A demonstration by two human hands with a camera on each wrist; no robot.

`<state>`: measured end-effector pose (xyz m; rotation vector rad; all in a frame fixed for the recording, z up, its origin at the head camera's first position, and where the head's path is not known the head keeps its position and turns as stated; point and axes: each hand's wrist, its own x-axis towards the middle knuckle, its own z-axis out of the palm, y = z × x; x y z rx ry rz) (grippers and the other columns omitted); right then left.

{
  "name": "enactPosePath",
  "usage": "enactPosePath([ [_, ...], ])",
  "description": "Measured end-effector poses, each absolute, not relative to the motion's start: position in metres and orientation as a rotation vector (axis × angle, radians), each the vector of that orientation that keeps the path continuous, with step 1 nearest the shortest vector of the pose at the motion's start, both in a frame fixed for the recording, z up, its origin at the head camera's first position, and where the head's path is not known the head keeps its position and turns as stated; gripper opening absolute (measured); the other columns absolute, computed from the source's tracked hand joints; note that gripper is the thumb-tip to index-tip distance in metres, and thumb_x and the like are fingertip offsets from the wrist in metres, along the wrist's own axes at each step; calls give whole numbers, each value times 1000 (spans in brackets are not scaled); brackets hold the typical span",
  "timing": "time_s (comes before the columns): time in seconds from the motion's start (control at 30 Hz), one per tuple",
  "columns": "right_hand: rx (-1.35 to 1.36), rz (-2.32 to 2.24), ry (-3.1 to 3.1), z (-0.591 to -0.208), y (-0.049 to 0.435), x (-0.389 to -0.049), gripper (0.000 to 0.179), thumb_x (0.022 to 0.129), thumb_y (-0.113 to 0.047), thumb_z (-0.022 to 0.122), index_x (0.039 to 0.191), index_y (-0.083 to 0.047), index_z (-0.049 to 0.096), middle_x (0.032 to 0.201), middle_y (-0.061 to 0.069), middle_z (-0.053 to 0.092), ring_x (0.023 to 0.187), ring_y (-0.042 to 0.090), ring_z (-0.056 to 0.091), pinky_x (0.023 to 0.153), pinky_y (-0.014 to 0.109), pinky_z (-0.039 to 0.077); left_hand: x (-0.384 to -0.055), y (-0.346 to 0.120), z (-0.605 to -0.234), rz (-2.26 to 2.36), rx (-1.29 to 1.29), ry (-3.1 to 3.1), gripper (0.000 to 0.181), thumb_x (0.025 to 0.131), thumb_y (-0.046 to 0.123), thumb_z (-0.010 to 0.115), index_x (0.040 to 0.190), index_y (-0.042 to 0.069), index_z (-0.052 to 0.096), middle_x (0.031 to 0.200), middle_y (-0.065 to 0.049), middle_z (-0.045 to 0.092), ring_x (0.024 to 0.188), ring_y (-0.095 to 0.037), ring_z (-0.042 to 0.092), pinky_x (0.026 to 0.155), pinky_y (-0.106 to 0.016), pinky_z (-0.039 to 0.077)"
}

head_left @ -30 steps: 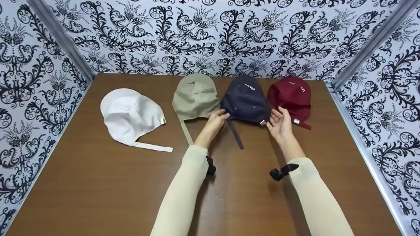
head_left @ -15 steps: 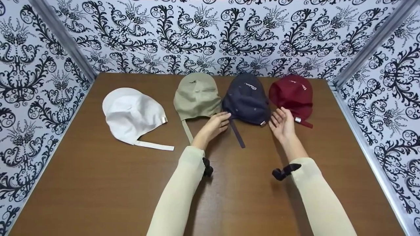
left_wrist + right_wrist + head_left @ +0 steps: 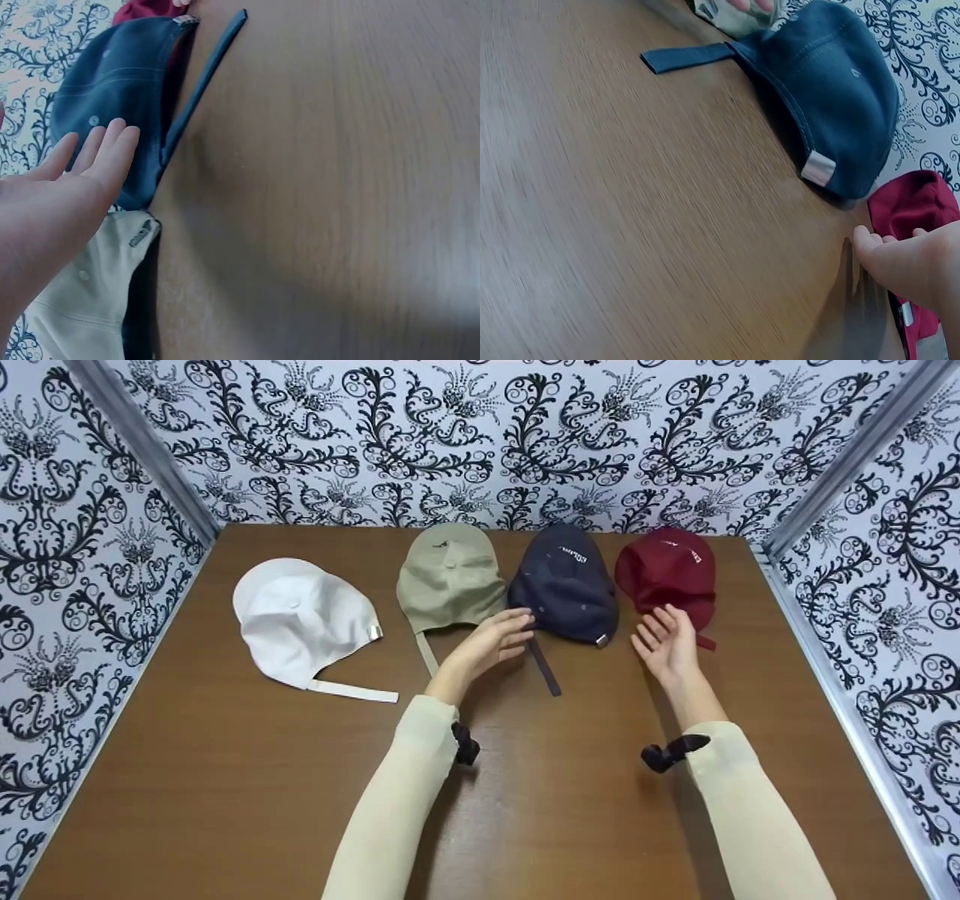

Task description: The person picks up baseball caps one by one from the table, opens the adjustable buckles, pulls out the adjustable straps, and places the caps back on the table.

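Observation:
A navy cap with white lettering on its brim lies between an olive cap and a dark red cap. My left hand, fingers extended and holding nothing, is over the near edge where the olive and navy caps meet; in the left wrist view its fingertips overlap the navy cap. My right hand is in front of the red cap, palm turned inward, fingers loosely bent and nothing in them. It covers part of the red cap's near edge. A white cap lies farther left, its strap pointing right.
The caps lie on a brown wooden table. Behind it and at both sides stand walls with black scroll patterns. A metal strip runs along the right edge. Dark wrist straps are worn on both sleeves.
Both hands have drawn apart from the navy cap's near edge, the left hand slightly leftward, the right hand to the right. The caps look nearly unchanged in place.

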<state>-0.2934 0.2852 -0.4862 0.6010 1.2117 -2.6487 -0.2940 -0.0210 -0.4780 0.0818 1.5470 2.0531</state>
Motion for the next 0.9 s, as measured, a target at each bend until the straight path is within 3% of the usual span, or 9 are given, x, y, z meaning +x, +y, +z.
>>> enactPosePath([
  [0.27, 628, -2667, 1174, -482, 301, -292, 67, 102, -38, 41, 160, -26, 11, 167, -7, 11, 155, 11, 9, 127, 27, 16, -287, -21, -469, 2053, 161, 1518, 50, 106, 16, 44, 152, 0, 33, 158, -17, 38, 146, -39, 35, 123, -53, 27],
  [0.4, 673, -2702, 1167, -479, 311, -289, 61, 101, -33, 46, 157, -25, 21, 161, -6, 28, 154, 12, 15, 127, 27, 18, -281, -22, -464, 2042, 202, 1514, 50, 107, 15, 43, 152, -1, 32, 156, -18, 40, 144, -39, 39, 123, -53, 28],
  [0.53, 744, -2750, 1151, -476, 323, -288, 40, 100, -24, 52, 139, -22, 40, 126, -4, 63, 150, 12, 27, 125, 26, 23, -278, -23, -462, 2037, 226, 1505, 50, 107, 14, 43, 152, -1, 33, 155, -18, 42, 142, -37, 44, 123, -53, 28],
  [0.6, 776, -2762, 1165, -474, 329, -288, 32, 100, -20, 56, 130, -20, 44, 103, -4, 70, 144, 13, 35, 124, 26, 25, -276, -24, -461, 2034, 233, 1512, 49, 106, 14, 44, 152, -1, 34, 154, -18, 43, 140, -36, 47, 122, -53, 29],
  [0.7, 827, -2762, 1216, -472, 337, -288, 27, 99, -19, 58, 125, -17, 49, 87, -3, 72, 136, 13, 43, 123, 25, 27, -274, -26, -461, 2032, 239, 1519, 49, 106, 14, 45, 151, -1, 36, 153, -18, 45, 137, -34, 51, 121, -53, 30],
  [0.8, 894, -2744, 1273, -472, 343, -288, 22, 100, -18, 57, 121, -16, 52, 87, -4, 70, 130, 13, 48, 122, 25, 30, -272, -27, -462, 2025, 251, 1525, 48, 106, 14, 45, 151, 0, 37, 153, -18, 46, 137, -34, 51, 121, -54, 30],
  [0.9, 974, -2717, 1325, -472, 348, -289, 27, 99, -18, 57, 126, -16, 53, 93, -4, 67, 121, 12, 52, 109, 23, 45, -271, -29, -464, 2022, 259, 1530, 48, 106, 14, 45, 151, -1, 37, 153, -18, 46, 137, -34, 51, 121, -55, 31],
])
